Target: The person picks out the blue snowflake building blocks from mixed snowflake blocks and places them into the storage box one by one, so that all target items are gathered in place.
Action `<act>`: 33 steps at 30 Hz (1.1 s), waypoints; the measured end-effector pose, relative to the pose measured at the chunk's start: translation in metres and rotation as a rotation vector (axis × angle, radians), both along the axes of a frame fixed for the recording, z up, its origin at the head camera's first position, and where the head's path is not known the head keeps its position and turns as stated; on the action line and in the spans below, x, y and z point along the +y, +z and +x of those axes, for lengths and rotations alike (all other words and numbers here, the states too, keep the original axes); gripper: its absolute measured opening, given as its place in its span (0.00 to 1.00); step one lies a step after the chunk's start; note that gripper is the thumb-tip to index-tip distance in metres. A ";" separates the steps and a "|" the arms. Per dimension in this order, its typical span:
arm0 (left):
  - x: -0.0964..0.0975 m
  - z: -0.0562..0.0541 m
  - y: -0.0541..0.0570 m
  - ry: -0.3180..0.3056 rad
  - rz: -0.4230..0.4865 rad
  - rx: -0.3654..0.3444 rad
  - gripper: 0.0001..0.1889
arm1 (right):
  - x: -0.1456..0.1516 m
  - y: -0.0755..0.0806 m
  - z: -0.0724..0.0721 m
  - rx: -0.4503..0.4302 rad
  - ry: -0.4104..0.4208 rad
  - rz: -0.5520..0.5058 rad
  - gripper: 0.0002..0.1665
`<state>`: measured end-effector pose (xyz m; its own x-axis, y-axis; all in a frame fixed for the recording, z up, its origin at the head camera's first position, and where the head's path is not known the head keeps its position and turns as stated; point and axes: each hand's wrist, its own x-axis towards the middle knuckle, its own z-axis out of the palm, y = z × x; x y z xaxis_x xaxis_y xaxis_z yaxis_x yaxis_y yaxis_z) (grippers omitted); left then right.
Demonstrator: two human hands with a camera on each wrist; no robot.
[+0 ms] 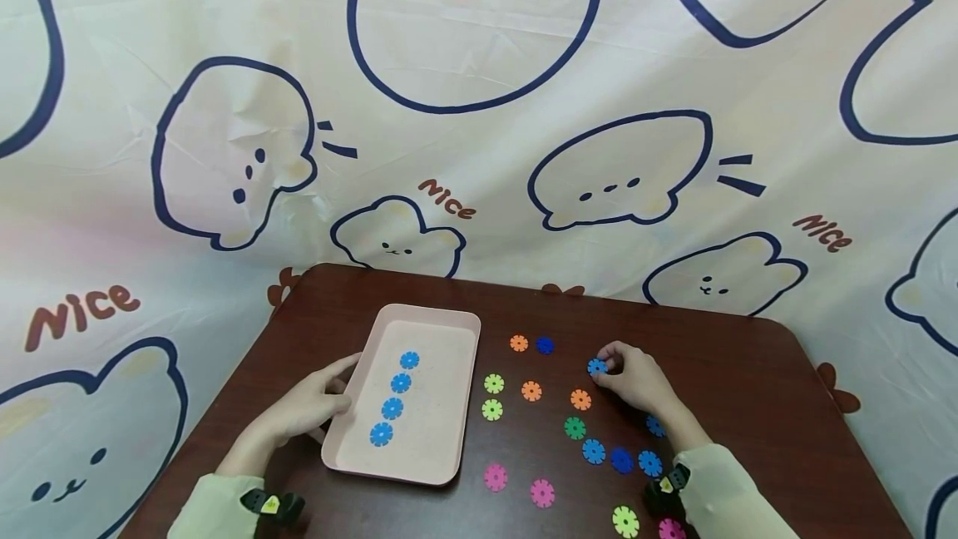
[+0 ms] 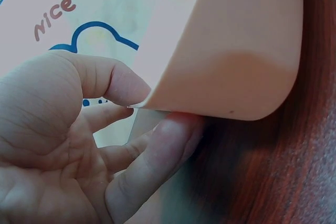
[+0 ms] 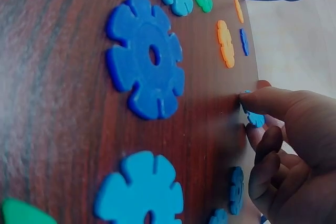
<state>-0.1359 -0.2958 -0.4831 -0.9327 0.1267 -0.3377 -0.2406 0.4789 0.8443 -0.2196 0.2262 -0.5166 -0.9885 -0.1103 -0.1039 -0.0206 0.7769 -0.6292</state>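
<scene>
My left hand (image 1: pixel 303 402) grips the left rim of a pale pink tray (image 1: pixel 464 406); in the left wrist view the thumb and a finger (image 2: pixel 173 140) sit on either side of its edge. Several light blue notched discs, one of them a snowflake-shaped disc (image 1: pixel 392 408), lie in a slanting column in the tray. To the right, my right hand (image 1: pixel 636 377) pinches a light blue notched disc (image 1: pixel 596 366) between thumb and fingers, over the table's right half. The right wrist view shows this blue disc (image 3: pixel 255 119) partly hidden by the fingertips.
On the brown table (image 1: pixel 756 406) right of the tray lie loose discs: orange (image 1: pixel 531 391), dark blue (image 1: pixel 545 345), yellow-green (image 1: pixel 494 383), green (image 1: pixel 575 427), pink (image 1: pixel 496 477) and more light blue ones (image 1: pixel 594 451). A printed cloth (image 1: pixel 479 156) hangs behind the table.
</scene>
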 end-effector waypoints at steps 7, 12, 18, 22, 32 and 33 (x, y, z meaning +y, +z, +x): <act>0.000 0.000 0.001 -0.001 -0.008 0.001 0.41 | 0.000 -0.001 0.000 0.022 0.016 -0.006 0.16; 0.000 0.000 0.001 0.001 -0.008 0.001 0.40 | -0.002 0.002 0.001 0.016 0.013 -0.019 0.17; 0.000 0.000 -0.001 0.002 -0.015 0.001 0.40 | -0.009 0.007 0.001 0.033 0.024 -0.058 0.18; 0.000 0.000 0.000 0.005 -0.016 -0.001 0.40 | -0.018 0.013 0.001 0.053 0.048 -0.089 0.19; 0.001 0.000 0.000 0.019 -0.013 -0.007 0.40 | -0.052 0.031 -0.002 0.072 0.111 -0.168 0.18; 0.001 0.000 0.000 0.017 -0.014 -0.007 0.40 | -0.057 0.033 -0.002 0.073 0.120 -0.172 0.18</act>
<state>-0.1357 -0.2948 -0.4830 -0.9324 0.1061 -0.3455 -0.2543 0.4868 0.8357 -0.2217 0.1697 -0.4840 -0.9713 -0.2377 -0.0017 -0.1570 0.6472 -0.7460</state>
